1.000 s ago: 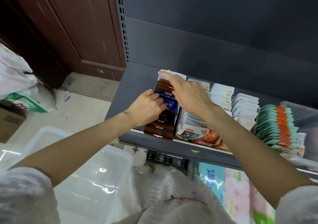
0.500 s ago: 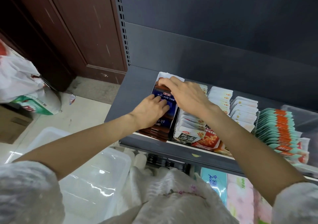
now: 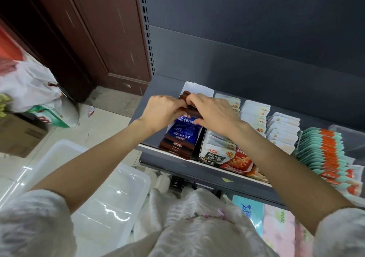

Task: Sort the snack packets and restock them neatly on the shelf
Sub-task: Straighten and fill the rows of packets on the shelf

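Both hands meet over the stack of dark brown and blue snack packets (image 3: 180,138), which stands in a white cardboard tray (image 3: 199,87) at the left end of the dark grey metal shelf (image 3: 207,169). The left hand (image 3: 160,111) and right hand (image 3: 212,114) have fingers curled, pinching the top packets (bare shelf lies left of the tray). White packets (image 3: 254,114) sit just beside on the right.
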